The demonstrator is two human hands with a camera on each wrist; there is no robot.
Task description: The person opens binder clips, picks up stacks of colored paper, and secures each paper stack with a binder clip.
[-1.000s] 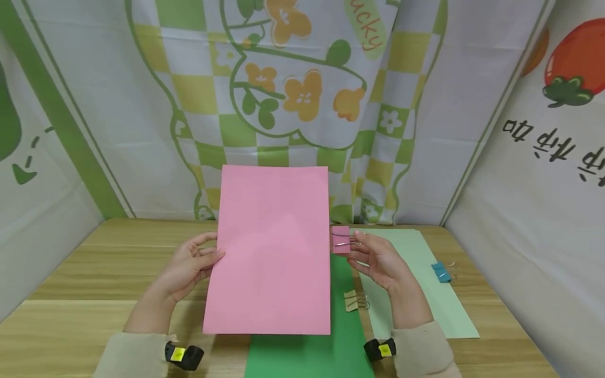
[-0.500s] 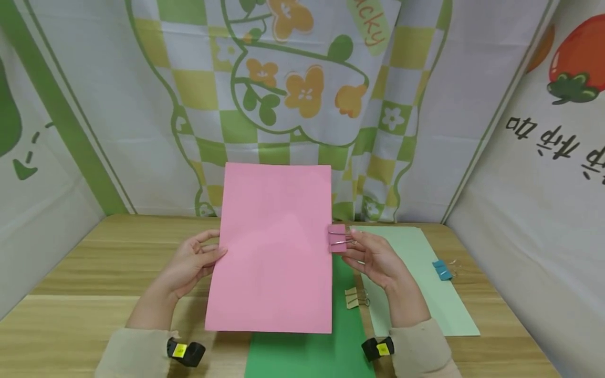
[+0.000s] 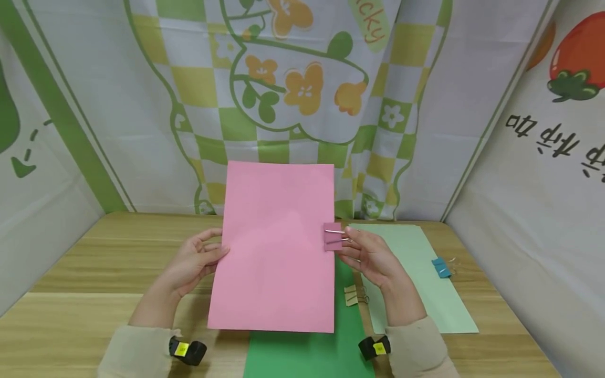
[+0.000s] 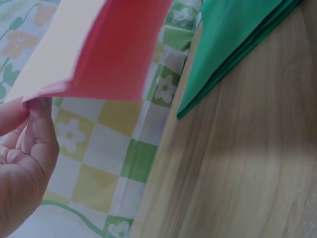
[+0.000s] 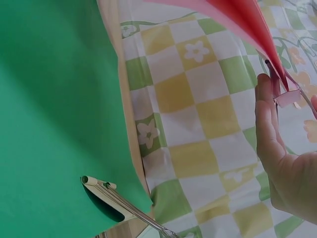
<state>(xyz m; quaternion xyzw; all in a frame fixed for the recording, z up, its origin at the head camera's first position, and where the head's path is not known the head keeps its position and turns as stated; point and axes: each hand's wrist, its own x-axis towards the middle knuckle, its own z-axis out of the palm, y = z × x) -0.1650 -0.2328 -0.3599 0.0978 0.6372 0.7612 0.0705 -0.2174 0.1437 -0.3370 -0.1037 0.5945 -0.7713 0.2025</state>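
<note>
A sheaf of pink paper (image 3: 274, 257) is held up over the table, tilted toward me. My left hand (image 3: 193, 262) pinches its left edge between thumb and fingers. On the right edge, a pink binder clip (image 3: 332, 244) overlaps the paper, and my right hand (image 3: 373, 257) pinches the clip's wire handles. In the right wrist view, the paper's edge runs into the mouth of the clip (image 5: 288, 98). The left wrist view has the pink sheets (image 4: 116, 54) slightly spread at one corner beside the left hand (image 4: 32, 148).
Below the pink paper lies a stack of green paper (image 3: 307, 354), with a pale yellow binder clip (image 3: 351, 295) at its right edge. Farther right, light green paper (image 3: 411, 278) carries a blue binder clip (image 3: 441, 268). A printed curtain (image 3: 274, 121) hangs behind the wooden table (image 3: 118, 252).
The right hand has brought the pink binder clip leftward from beside the paper to over its right edge. The pink paper, still in the left hand, has shifted slightly right.
</note>
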